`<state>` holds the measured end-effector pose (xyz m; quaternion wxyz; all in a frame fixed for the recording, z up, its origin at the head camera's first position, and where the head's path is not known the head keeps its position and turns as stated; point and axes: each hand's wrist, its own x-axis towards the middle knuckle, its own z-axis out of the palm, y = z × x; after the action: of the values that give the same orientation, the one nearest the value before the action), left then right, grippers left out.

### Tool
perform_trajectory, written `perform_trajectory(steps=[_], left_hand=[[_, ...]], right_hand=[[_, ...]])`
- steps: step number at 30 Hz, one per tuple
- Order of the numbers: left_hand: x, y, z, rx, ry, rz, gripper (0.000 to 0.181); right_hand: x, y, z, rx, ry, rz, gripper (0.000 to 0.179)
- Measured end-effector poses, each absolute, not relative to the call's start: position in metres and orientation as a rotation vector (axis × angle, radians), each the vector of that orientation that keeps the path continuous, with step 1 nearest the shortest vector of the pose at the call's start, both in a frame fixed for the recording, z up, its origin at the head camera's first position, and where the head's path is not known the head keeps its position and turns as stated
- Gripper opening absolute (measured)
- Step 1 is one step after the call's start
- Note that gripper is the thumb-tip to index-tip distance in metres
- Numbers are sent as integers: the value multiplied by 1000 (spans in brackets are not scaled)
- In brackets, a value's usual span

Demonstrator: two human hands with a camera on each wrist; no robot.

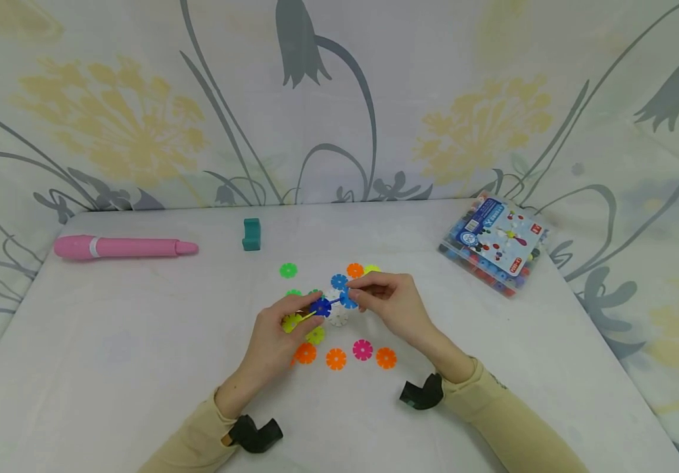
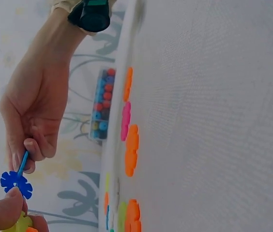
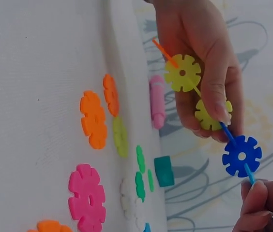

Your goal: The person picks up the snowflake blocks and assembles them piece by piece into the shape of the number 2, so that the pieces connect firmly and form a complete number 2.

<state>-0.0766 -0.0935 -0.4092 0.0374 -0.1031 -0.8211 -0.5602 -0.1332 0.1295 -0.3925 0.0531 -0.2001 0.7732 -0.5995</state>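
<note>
My left hand (image 1: 274, 332) holds a chain of notched snowflake discs above the table. In the right wrist view the chain runs from an orange disc (image 3: 159, 47) seen edge-on, through a yellow disc (image 3: 175, 79), on to another yellow disc (image 3: 205, 120) under the thumb and a dark blue disc (image 3: 231, 159). My right hand (image 1: 395, 305) pinches a light blue disc (image 1: 348, 301) between thumb and fingers. Its edge meets the dark blue disc at a slot, the two standing crosswise. Part of the chain is hidden behind the left fingers.
Loose discs lie below and around the hands, among them a pink disc (image 1: 363, 350), an orange disc (image 1: 386, 358) and a green disc (image 1: 288, 270). A teal block (image 1: 252, 234) and a pink pen-shaped object (image 1: 132, 247) lie back left. A clear bead box (image 1: 493, 243) sits back right.
</note>
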Motion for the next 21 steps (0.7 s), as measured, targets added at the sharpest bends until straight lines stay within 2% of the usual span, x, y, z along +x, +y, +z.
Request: perform_trajectory(steps=[15, 21], left_hand=[[-76, -92, -409, -338, -2479, -1729, 38], [-77, -89, -407, -269, -2507, -1784, 36]], right_hand=[[-126, 126, -392, -697, 2310, -1924, 13], [-128, 125, -393, -643, 2322, -1893, 20]])
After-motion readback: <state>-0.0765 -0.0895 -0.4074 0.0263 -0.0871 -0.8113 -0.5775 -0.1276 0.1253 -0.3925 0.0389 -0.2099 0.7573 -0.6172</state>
